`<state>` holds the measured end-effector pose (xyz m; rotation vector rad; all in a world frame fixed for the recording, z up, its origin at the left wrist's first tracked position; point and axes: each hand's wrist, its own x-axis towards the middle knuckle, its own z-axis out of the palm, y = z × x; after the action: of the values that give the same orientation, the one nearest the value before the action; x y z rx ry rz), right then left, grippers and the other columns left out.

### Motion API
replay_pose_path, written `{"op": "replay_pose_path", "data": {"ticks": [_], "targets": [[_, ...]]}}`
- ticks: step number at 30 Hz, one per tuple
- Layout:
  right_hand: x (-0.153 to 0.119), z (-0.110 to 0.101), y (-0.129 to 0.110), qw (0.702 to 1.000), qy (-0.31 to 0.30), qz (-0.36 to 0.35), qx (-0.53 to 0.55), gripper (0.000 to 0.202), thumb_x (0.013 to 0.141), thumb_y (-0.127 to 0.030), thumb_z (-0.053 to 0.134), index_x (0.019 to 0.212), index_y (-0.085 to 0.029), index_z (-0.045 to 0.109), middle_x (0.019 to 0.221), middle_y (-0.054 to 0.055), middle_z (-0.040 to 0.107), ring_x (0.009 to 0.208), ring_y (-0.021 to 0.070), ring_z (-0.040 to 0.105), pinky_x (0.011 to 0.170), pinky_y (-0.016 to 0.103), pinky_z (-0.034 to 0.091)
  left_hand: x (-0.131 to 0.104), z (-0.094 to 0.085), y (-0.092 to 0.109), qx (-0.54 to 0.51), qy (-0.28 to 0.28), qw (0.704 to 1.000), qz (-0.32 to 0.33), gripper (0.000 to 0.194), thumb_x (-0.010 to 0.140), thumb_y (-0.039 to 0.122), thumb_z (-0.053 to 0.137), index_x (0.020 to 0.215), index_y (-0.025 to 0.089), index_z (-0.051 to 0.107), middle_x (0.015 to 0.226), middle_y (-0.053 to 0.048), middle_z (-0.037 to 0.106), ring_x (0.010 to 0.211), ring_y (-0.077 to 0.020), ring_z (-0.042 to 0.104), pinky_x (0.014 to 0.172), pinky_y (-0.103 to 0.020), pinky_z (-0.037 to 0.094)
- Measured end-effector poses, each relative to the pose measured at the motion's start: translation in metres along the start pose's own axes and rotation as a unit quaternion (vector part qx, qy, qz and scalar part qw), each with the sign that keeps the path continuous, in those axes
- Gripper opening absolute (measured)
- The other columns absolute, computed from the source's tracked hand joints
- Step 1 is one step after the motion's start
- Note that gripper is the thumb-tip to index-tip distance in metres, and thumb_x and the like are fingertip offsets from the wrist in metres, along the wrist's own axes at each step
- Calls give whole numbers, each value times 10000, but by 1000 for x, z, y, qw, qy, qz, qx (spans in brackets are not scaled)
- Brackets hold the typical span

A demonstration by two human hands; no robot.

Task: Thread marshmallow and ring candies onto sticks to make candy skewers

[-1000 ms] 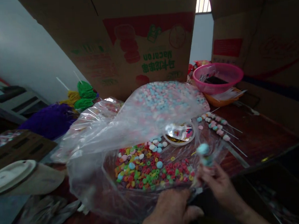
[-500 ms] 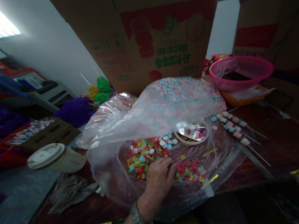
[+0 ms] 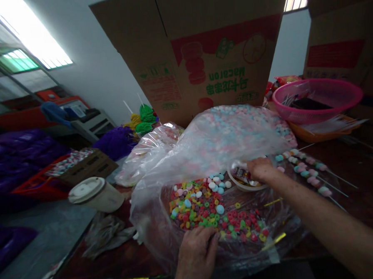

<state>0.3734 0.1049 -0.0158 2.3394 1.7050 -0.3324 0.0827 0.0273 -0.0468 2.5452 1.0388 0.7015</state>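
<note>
**Hands in the candy bag, right one at the small dish**

Big cardboard box (image 3: 207,55) w/ red print stands at the back of the table (image 3: 364,196), a 2nd box (image 3: 340,44) to its right. In front lies a large clear plastic bag (image 3: 181,156), crumpled; its rear part is full of pastel pink/blue/white sweets (image 3: 236,128). Left side: purple heap (image 3: 118,141), w/ green and yellow bundles (image 3: 143,119) behind it. Pink basket (image 3: 317,99) sits on an orange bowl (image 3: 314,132), right rear. A lidded tub (image 3: 95,195) lies on its side left of the bag, crumpled wrap (image 3: 107,239) just in front of it.

Inside the bag's open front: spread of multicolour candy rings (image 3: 209,213), mixed w/ a few round pastel pieces. Small white dish (image 3: 243,180) sits at the far edge of that spread. Candy skewers (image 3: 303,171) lie on the table right of the bag.

Left hand (image 3: 197,253) rests palm down at the near edge of the rings, fingers flat and loose, touching the candy; grasps nothing visible. Right hand (image 3: 261,169) reaches across to the dish, fingers curled over its rim; can't tell if it grips anything.
</note>
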Motion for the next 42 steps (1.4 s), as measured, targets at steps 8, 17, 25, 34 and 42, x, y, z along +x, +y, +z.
{"op": "replay_pose_path", "data": {"ticks": [8,17,25,34,42], "targets": [[-12,-29,21,996,38,-37,-69,207,900,-304,542,1018,-143,594,1030,60,606,917,191,586,816,394,477,24,7,12,0,3,999,35,143,841,178,496,783,184,626,727,-34,643,697,-215,598,653,-364,465],[-111,-44,-8,946,222,-226,-70,239,831,-38,424,907,-167,610,881,83,642,922,255,543,964,507,234,80,-11,51,94,167,971,143,469,767,226,608,1208,94,514,1254,-183,509,1187,-336,409,1008,-519,281],[-120,15,7,866,163,-270,387,223,794,-158,466,994,-146,561,808,43,591,748,178,530,684,285,410,94,13,36,-348,-205,909,-106,277,836,324,481,676,127,594,554,6,536,496,-108,463,480,-203,359],[-133,50,-25,829,109,-227,500,178,794,-203,496,619,-172,501,618,-20,508,620,131,477,565,227,332,76,-14,39,-125,-113,985,-37,338,638,184,682,962,171,589,985,-74,623,926,-231,556,801,-331,443],[-150,50,-19,768,63,-215,600,89,771,-188,566,686,-167,549,664,-29,553,660,120,506,591,204,366,54,12,39,-350,-188,908,-137,156,741,266,576,653,143,537,588,17,534,565,-111,465,533,-200,367]]}}
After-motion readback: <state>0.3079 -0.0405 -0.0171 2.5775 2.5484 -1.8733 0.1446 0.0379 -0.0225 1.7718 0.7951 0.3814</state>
